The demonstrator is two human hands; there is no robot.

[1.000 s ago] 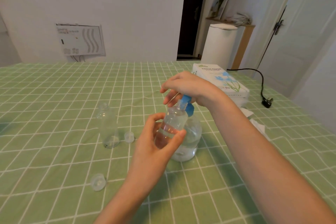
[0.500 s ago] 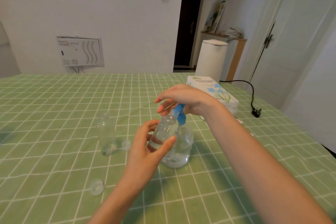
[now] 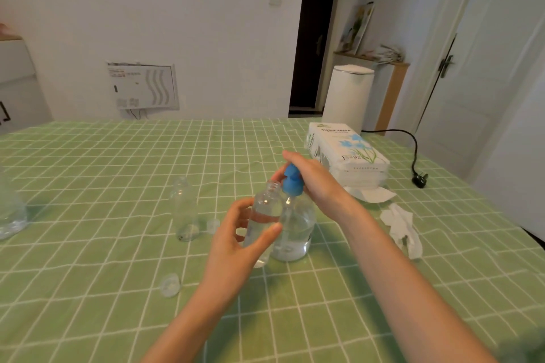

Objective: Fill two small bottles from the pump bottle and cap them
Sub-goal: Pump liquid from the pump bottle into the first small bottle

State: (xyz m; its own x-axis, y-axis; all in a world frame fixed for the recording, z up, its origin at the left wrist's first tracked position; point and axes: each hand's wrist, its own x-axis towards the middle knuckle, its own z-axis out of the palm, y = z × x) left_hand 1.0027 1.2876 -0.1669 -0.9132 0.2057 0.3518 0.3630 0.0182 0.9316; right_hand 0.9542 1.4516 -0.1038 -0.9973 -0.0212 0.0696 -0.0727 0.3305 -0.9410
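A clear round pump bottle (image 3: 296,227) with a blue pump head (image 3: 292,183) stands mid-table, partly filled with clear liquid. My right hand (image 3: 312,183) rests over the pump head. My left hand (image 3: 239,242) grips a small clear bottle (image 3: 267,205), uncapped, held against the pump bottle with its mouth beside the blue head. A second small clear bottle (image 3: 184,212) stands uncapped to the left. Two clear caps lie on the cloth: one (image 3: 213,225) next to the second bottle, the other (image 3: 170,284) nearer me.
The table wears a green checked cloth (image 3: 103,174). A tissue paper pack (image 3: 348,156) lies at the right, with crumpled tissues (image 3: 402,228) beside it. A large clear bottle (image 3: 10,212) stands at the left edge. A black cable with plug (image 3: 418,178) lies far right.
The view has tilted up and pulled back. The small bottle's mouth now sits lower, beside the blue pump head rather than under its spout. Both hands keep their hold.
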